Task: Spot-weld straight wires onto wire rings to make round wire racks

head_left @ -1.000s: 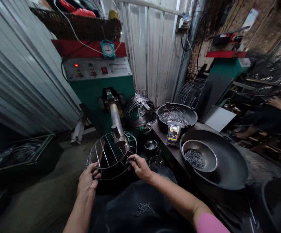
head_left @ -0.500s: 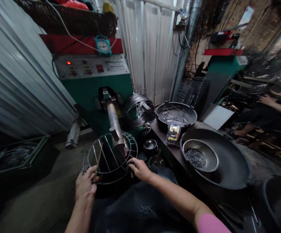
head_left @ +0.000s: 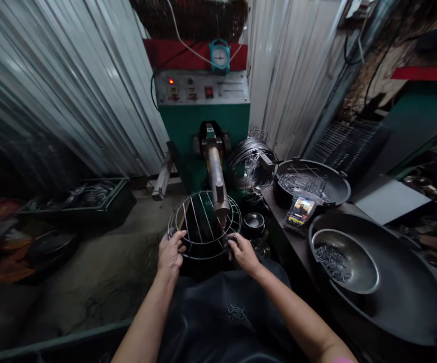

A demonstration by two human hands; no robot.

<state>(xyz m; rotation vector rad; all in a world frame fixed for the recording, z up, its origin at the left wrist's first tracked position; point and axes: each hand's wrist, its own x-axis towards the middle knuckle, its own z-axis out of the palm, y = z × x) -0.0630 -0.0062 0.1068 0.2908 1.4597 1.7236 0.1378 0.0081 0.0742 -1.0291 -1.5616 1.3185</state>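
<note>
A round wire rack (head_left: 188, 241), with parallel bars inside double rings, sits tilted under the metal arm (head_left: 216, 174) of a green machine. My left hand (head_left: 171, 253) grips the rack's left rim, thumb on top and fingers curled. On the other side my right hand (head_left: 243, 251) is pinched closed at the right rim, close beside the arm's lower tip (head_left: 223, 219). Whether those fingertips hold the rim or a small piece on it is hidden. Short bent wires (head_left: 237, 313) lie on the dark apron (head_left: 206, 312) over my lap.
On the right bench, a steel bowl (head_left: 373, 275) of bent wires stands in a large black pan (head_left: 411, 287). Behind are another black pan (head_left: 341, 184) with wire parts and a plastic packet (head_left: 301, 209). A wire coil (head_left: 252, 164) is beside the machine (head_left: 203, 116); a wire-filled bin (head_left: 122, 194) sits left.
The view has turned left, so the machine, rack and hands appear farther right. Both hands stay at the rack's rim near the arm's tip. The co-worker's hands have left the view.
</note>
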